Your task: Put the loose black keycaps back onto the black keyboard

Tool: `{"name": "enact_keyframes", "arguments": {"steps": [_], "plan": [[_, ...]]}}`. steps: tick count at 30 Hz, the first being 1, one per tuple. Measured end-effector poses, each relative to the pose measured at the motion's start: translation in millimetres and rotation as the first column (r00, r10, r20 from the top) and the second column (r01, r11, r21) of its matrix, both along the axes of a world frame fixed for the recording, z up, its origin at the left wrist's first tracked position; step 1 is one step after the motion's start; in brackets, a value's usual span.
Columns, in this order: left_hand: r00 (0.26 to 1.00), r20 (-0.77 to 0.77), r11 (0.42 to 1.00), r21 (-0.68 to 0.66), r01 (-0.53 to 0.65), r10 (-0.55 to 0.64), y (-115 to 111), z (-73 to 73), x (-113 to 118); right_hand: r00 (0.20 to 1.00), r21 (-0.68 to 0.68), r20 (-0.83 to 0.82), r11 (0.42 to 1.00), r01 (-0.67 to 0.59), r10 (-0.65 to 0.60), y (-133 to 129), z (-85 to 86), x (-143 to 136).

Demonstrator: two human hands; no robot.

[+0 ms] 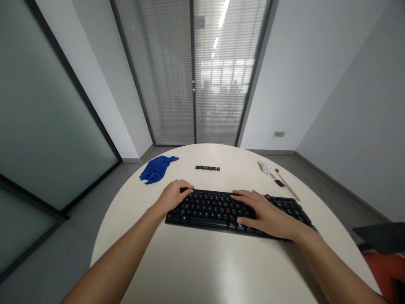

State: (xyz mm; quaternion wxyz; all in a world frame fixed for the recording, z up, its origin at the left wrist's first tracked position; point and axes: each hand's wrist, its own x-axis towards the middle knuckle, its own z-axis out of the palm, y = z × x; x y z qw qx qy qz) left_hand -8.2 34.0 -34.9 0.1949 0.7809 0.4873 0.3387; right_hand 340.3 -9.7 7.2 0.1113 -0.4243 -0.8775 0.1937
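Note:
A black keyboard (209, 210) lies on the round table in front of me, its space bar side towards me. My left hand (175, 195) is at the keyboard's far left corner, thumb and fingers closed around its back edge. Flat across the right-middle keys rests my right hand (261, 213), fingers stretched and thumb apart, covering some of the keys. Beyond the keyboard, several small black keycaps (208, 168) stand in a short row.
A crumpled blue cloth (158, 169) lies at the table's (196, 261) far left. On the right are a white crumpled wad (265, 167), a small black piece (279, 183) and a thin stick-like tool (289, 187). A dark chair part (382, 236) stands beside the right edge.

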Motion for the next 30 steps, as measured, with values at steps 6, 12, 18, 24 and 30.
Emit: {"name": "enact_keyframes", "arguments": {"steps": [6, 12, 18, 24, 30], "plan": [[0.988, -0.154, 0.999, 0.029, 0.023, -0.018, -9, 13.7, 3, 1.000, 0.014, 0.020, 1.000, -0.008, 0.008, 0, -2.1, 2], [0.915, -0.402, 0.997, 0.054, 0.059, -0.033, -25, 35.3, 7, 1.000, 0.017, 0.004, 1.000, -0.007, 0.007, 1, -4.5, 3], [0.859, -0.511, 0.999, 0.011, 0.033, -0.023, -32, 43.9, 12, 1.000, 0.012, 0.016, 1.000, -0.005, 0.005, 1, -2.6, 2], [0.838, -0.545, 1.000, 0.008, 0.022, -0.014, -33, 45.9, 15, 0.999, 0.011, 0.038, 1.000, -0.004, 0.003, 1, -3.1, 2], [0.846, -0.533, 1.000, -0.005, 0.012, -0.013, -31, 41.8, 15, 1.000, 0.003, 0.005, 1.000, 0.002, -0.002, 1, -6.6, 4]]}}
